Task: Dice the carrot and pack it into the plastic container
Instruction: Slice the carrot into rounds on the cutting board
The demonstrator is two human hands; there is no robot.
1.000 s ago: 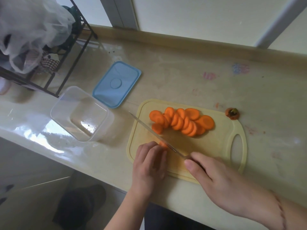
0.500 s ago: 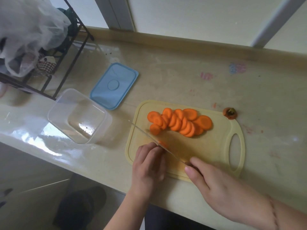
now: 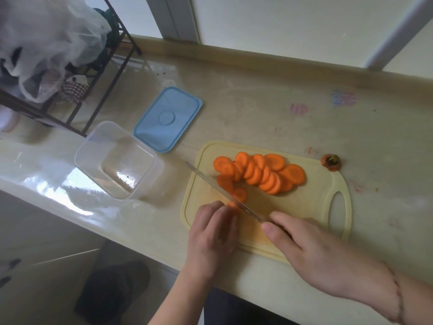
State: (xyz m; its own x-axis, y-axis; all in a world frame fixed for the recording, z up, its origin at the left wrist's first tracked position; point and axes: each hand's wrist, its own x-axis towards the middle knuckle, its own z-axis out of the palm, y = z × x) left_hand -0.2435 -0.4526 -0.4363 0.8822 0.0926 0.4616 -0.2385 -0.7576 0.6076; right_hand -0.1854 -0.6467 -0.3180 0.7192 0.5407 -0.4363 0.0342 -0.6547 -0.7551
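While the right hand (image 3: 311,252) grips the knife (image 3: 225,191), its blade angled across the yellow cutting board (image 3: 311,205), the left hand (image 3: 210,233) curls its fingers over a small carrot piece (image 3: 232,204) right against the blade. Carrot slices (image 3: 260,174) lie overlapping on the board's far half. On the desk (image 3: 281,113) to the left stands the clear plastic container (image 3: 117,160), its blue lid (image 3: 167,119) lying just behind it. Beside the board's far right corner lies the carrot top (image 3: 330,162).

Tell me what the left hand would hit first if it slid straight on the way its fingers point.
Most likely the knife blade: the left hand fingers point up and right at the carrot piece it holds against that blade. Beyond lie the carrot slices.
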